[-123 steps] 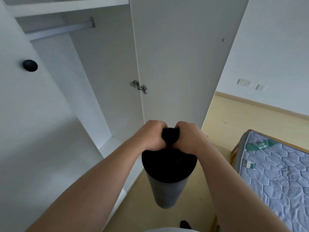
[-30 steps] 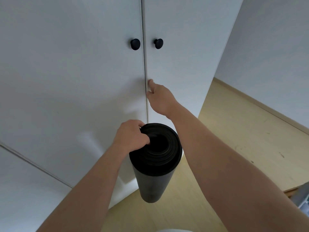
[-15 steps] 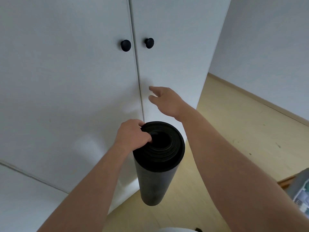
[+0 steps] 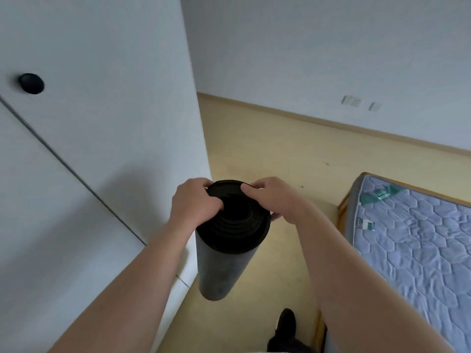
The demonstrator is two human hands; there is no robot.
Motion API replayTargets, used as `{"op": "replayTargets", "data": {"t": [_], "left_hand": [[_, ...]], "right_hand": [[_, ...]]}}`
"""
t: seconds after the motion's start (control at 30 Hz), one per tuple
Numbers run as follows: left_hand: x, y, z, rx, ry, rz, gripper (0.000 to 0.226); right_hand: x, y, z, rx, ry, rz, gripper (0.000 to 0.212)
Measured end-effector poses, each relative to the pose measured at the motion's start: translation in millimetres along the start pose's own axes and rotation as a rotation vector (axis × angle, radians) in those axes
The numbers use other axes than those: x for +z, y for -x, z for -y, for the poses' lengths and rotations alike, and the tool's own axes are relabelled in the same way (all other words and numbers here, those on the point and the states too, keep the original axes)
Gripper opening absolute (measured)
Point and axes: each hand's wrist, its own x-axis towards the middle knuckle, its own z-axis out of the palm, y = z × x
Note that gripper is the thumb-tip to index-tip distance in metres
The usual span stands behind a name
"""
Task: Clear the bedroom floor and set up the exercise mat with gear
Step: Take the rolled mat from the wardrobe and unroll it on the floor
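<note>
Fingers (image 4: 212, 203) of the left hand (image 4: 193, 202) and right hand (image 4: 270, 197) clamp the top rim of a rolled black rubber exercise mat (image 4: 224, 261), which hangs upright beneath them (above the pale wooden floor (image 4: 280, 154)). A quilted blue-grey mattress (image 4: 420, 238) lies to their right and a white wardrobe door (image 4: 102, 110) stands to their left.

A pale wood floor (image 4: 280, 154) stretched from the white wardrobe (image 4: 102, 123) at 9 o'clock toward 12 o'clock. A wooden bed frame (image 4: 342, 210) stood on it at 4 o'clock, bearing a bare quilted mattress (image 4: 420, 238); a dark-shod foot (image 4: 286, 321) was planted at 6 o'clock.
</note>
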Motion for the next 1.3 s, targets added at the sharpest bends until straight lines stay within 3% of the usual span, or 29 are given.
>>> {"op": "replayTargets", "data": {"t": [0.2,0.47,0.7,0.8,0.97,1.3], "left_hand": [[62,-44,-84,0.111,0.012,0.112,0.029],[128,-121,-196,0.21,-0.011,0.189,0.031],[178,-194,-275,0.302,-0.022,0.26,0.027],[198,-242,-301,0.322,-0.028,0.291,0.026],[240,-348,-348,0.361,-0.01,0.349,0.045],[313,-552,-488,0.504,-0.049,0.435,0.037]], "right_hand": [[-85,-18,-53,0.132,-0.089,-0.001,0.025],[-194,-73,-79,0.16,0.009,-0.063,0.039],[-276,-143,-93,0.256,0.043,-0.196,0.026],[-306,-188,-101,0.256,0.042,-0.268,0.02],[-363,-285,-115,0.289,-0.069,-0.33,0.021],[-507,-454,-120,0.354,-0.195,-0.511,0.024]]}}
